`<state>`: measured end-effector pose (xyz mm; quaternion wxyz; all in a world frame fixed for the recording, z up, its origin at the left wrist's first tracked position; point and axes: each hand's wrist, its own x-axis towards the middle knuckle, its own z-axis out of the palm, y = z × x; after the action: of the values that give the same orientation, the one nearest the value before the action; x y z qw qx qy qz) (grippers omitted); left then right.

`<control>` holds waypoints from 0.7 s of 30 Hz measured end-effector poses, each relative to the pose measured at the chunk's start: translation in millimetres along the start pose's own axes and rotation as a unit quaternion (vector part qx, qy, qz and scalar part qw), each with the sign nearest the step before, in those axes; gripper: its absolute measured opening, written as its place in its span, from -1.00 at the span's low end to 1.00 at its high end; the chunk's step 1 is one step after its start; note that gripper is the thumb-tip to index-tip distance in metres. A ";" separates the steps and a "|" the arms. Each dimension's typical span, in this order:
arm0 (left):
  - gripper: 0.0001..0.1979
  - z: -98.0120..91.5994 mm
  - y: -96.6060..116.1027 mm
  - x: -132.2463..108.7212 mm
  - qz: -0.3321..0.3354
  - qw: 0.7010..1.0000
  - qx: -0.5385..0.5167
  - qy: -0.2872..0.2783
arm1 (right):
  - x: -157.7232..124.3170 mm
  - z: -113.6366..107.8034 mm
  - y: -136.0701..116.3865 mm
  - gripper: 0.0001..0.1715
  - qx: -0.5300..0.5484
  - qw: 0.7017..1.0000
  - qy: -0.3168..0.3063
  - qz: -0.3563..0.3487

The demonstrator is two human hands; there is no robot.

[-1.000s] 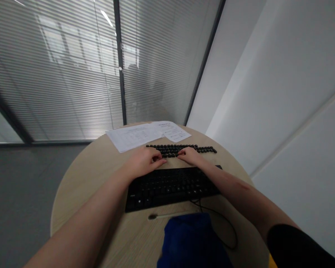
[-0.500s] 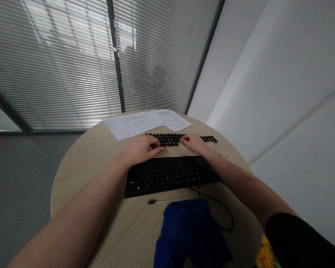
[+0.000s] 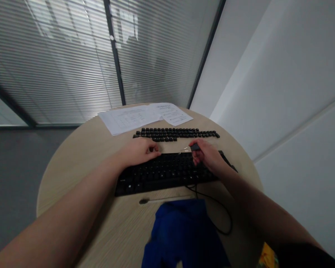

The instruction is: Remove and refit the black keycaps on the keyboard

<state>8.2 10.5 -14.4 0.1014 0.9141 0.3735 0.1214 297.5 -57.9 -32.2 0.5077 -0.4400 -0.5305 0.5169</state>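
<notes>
In the head view, a black keyboard [image 3: 156, 175] lies on the round wooden table. My right hand [image 3: 208, 154] is over its upper right part, closed on a keycap puller [image 3: 195, 147] with a dark handle and thin wire loops pointing left. My left hand [image 3: 138, 150] rests at the keyboard's upper left edge, fingers curled and the thumb close to the index finger. Whether it pinches anything small is hidden. Just beyond both hands, loose black keycaps [image 3: 181, 133] lie in rows on the table.
Printed sheets of paper [image 3: 128, 118] lie at the far side of the table [image 3: 72, 156]. Near me are a thin brush-like stick [image 3: 156, 200], a blue cloth [image 3: 181, 227] and a looped black cable [image 3: 230, 219]. A white wall [image 3: 296, 93] stands to the right.
My right hand has drawn back from the keycap rows to above the keyboard, and the puller now shows in it. My left hand has shifted slightly left. The view has moved a little.
</notes>
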 end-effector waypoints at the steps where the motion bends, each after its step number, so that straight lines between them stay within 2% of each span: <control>1: -0.68 2.7 -0.5 0.4 0.003 1.000 -0.003 -0.002 | -0.4 0.1 2.4 -0.43 0.007 1.000 -0.018 0.007; 4: -0.68 8.6 -1.5 1.2 0.015 1.000 -0.013 -0.015 | -2.9 -1.8 4.4 -0.47 0.011 0.997 -0.073 0.010; 8: -0.72 12.7 -1.7 1.4 0.021 0.999 -0.024 -0.032 | -7.0 -3.6 4.9 -0.55 -0.038 0.991 -0.131 -0.010; 11: -0.72 15.3 -3.0 1.3 0.015 0.999 -0.033 -0.037 | -7.4 -1.9 10.0 -0.57 -0.084 0.989 -0.117 -0.020; 15: -0.71 18.8 -5.9 2.4 0.011 0.998 -0.043 -0.049 | -6.6 2.7 15.2 -0.48 -0.102 0.992 -0.076 -0.019; 21: -0.70 21.9 -9.1 5.0 0.003 0.997 -0.055 -0.046 | -14.0 11.6 11.4 -0.44 -0.133 0.990 -0.043 -0.020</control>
<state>12.2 18.4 -37.0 0.1683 0.9129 0.3581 0.1001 286.6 -72.2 -44.2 0.4314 -0.4701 -0.6250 0.4497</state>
